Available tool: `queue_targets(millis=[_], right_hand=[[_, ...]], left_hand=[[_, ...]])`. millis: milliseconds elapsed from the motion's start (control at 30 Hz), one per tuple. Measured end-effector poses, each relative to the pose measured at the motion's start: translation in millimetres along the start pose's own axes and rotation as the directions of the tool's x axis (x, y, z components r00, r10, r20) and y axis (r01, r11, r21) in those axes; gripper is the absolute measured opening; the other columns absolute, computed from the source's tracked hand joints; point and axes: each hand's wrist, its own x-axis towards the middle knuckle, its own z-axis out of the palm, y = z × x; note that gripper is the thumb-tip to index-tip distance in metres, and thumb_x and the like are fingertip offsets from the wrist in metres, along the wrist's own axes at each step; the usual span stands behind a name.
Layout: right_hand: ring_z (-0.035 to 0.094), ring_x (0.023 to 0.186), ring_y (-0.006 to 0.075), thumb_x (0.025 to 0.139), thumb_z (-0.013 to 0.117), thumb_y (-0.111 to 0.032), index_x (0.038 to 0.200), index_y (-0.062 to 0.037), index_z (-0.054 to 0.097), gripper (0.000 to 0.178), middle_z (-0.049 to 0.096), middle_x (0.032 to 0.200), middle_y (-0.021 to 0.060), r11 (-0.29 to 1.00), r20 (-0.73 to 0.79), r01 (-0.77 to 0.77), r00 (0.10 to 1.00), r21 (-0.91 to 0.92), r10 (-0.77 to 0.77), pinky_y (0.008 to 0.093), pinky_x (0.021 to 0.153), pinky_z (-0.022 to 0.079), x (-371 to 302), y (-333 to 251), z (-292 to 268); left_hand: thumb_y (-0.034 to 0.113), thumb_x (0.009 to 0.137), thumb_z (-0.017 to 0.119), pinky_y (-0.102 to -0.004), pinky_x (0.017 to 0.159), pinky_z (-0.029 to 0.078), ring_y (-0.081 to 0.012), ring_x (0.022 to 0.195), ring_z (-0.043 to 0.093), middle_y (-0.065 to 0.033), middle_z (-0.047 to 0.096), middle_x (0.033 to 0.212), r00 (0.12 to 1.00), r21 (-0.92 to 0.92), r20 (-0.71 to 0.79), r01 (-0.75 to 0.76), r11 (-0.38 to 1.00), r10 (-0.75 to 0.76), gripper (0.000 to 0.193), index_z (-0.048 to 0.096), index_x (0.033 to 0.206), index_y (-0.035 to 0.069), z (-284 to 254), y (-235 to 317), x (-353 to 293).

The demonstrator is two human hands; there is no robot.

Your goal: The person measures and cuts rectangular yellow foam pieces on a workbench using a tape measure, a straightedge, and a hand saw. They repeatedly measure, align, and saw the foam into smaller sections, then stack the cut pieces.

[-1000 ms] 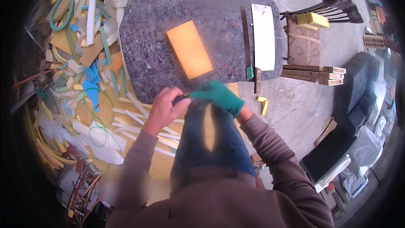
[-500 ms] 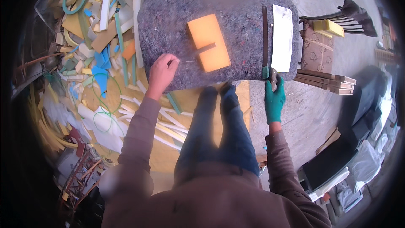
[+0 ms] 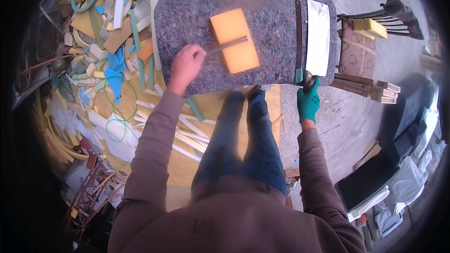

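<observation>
My bare left hand (image 3: 187, 67) is closed in a pinch at the near end of a thin grey metal strip (image 3: 233, 42). The strip lies across an orange foam block (image 3: 236, 56). Part of it near my fingers blends into the grey felt. My right hand (image 3: 308, 102), in a green glove, is closed around a dark grey handle (image 3: 308, 80) at the felt's near right edge. Just beyond this handle lies a long white rectangular panel (image 3: 318, 37); I cannot tell whether they are joined. Beside it is a narrow dark strip (image 3: 299, 33) with a teal end.
Grey felt (image 3: 187, 14) covers the work surface. Foam offcuts (image 3: 117, 42) are heaped on the left, with white strips (image 3: 192, 129) by my legs. To the right stand a patterned box (image 3: 356, 54), wooden slats (image 3: 368, 88) and a yellow foam piece (image 3: 370, 27).
My left hand and the metal strip have moved right and away from me, further across the foam block. The right hand stays at the dark handle. The whole view has shifted slightly.
</observation>
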Motion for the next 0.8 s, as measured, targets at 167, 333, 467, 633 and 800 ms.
queue_targets(millis=[167,333,467,633,800], right_hand=[[0.072,0.089,0.0489,0.089,0.067,-0.016,0.159,-0.0096,0.044,0.075,0.076,0.102,0.0248,0.999,0.019,0.044,0.999,-0.031,-0.043,0.0576,0.077,0.055,16.0,15.4,-7.3],[0.075,0.098,0.0456,0.088,0.062,-0.011,0.131,-0.0106,0.062,0.043,0.077,0.108,0.0235,0.989,-0.086,-0.059,0.994,0.136,0.071,0.0521,0.085,0.056,12.7,13.6,-33.4],[0.069,0.086,0.0149,0.090,0.062,-0.010,0.126,-0.0028,0.068,0.037,0.077,0.104,0.0095,0.877,-0.044,-0.043,0.996,0.478,0.073,0.0331,0.080,0.055,6.0,4.1,-72.0],[0.063,0.075,0.0091,0.093,0.058,-0.007,0.133,0.0032,0.067,0.042,0.074,0.107,0.0088,0.638,0.098,-0.108,0.994,0.763,0.051,0.0252,0.063,0.051,-14.4,-17.0,-129.9],[0.066,0.064,0.0140,0.100,0.061,-0.010,0.127,0.0053,0.064,0.031,0.075,0.105,0.0155,0.395,0.250,-0.246,0.967,0.885,0.041,0.0260,0.053,0.048,-69.3,-55.7,-151.5]], left_hand=[[0.018,0.097,0.071,-0.0439,0.085,0.056,-0.0363,0.095,0.070,-0.0146,0.073,0.102,0.999,0.042,-0.047,-0.011,0.999,0.013,0.013,0.074,0.099,0.005,-4.1,-9.5,-1.5],[0.019,0.097,0.071,-0.0447,0.086,0.056,-0.0374,0.096,0.070,-0.0149,0.073,0.103,0.998,0.024,-0.046,-0.045,0.999,0.047,0.014,0.074,0.100,0.005,-1.3,-15.5,-1.2],[0.019,0.098,0.071,-0.0453,0.086,0.056,-0.0384,0.096,0.070,-0.0153,0.072,0.102,0.999,0.010,-0.035,-0.014,1.000,0.015,0.014,0.074,0.100,0.005,-3.7,-16.2,-4.0],[0.019,0.098,0.071,-0.0452,0.085,0.055,-0.0383,0.095,0.070,-0.0155,0.072,0.102,0.999,0.013,-0.031,-0.018,1.000,0.018,0.014,0.073,0.101,0.005,-3.6,-19.0,-3.3],[0.018,0.098,0.071,-0.0453,0.086,0.055,-0.0390,0.096,0.070,-0.0161,0.072,0.102,0.999,0.033,-0.025,-0.020,0.999,0.021,0.015,0.073,0.102,0.004,-2.4,-22.0,-3.8]])
